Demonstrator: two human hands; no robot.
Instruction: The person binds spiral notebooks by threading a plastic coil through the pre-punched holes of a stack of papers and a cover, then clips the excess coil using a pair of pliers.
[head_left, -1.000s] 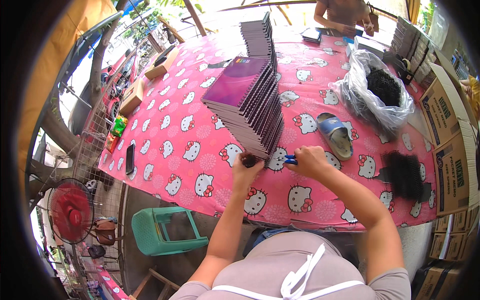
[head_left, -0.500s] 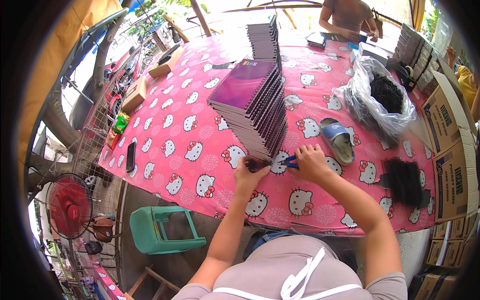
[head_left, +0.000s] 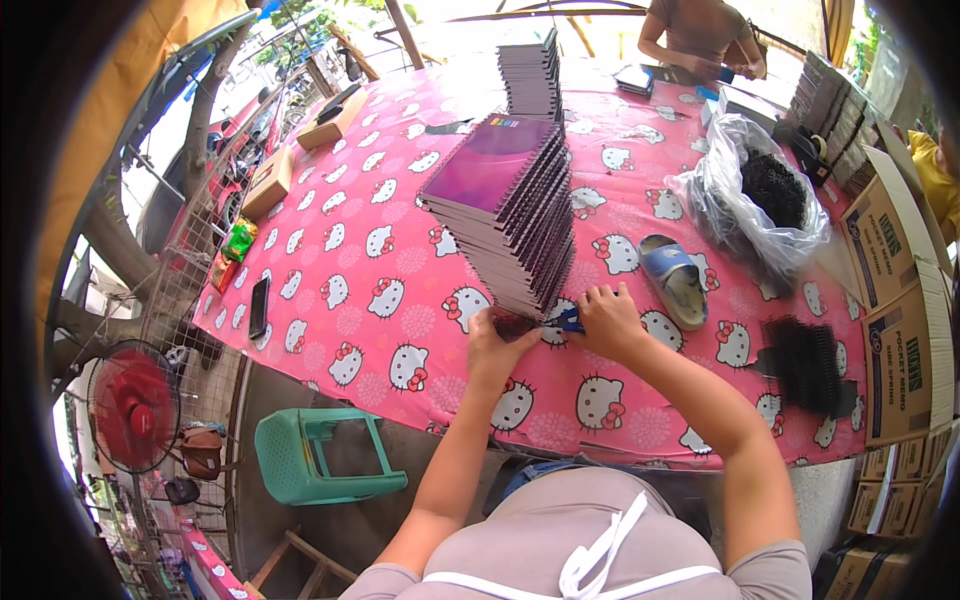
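A tall stack of spiral notebooks (head_left: 492,172) with a purple cover on top rises in front of me, its black coils toward the right. At its near foot my left hand (head_left: 496,348) is closed on a small dark-red notebook (head_left: 512,322), mostly covered by the fingers and the stack. My right hand (head_left: 612,320) grips blue-handled pliers (head_left: 568,318), their tip at the right end of that notebook. Just right of this hand lies a blue and grey slipper (head_left: 675,282).
A plastic bag of black coils (head_left: 770,190), a pile of black coils (head_left: 803,365) and cardboard boxes (head_left: 897,340) are at the right. Another notebook stack (head_left: 530,80) stands behind. Across the pink table (head_left: 370,330) a person (head_left: 700,45) handles something. A phone (head_left: 260,308) lies left.
Both hands stay at the foot of the stack. My right hand has moved slightly left, bringing the pliers closer to the notebook. The person across the table has shifted their hands.
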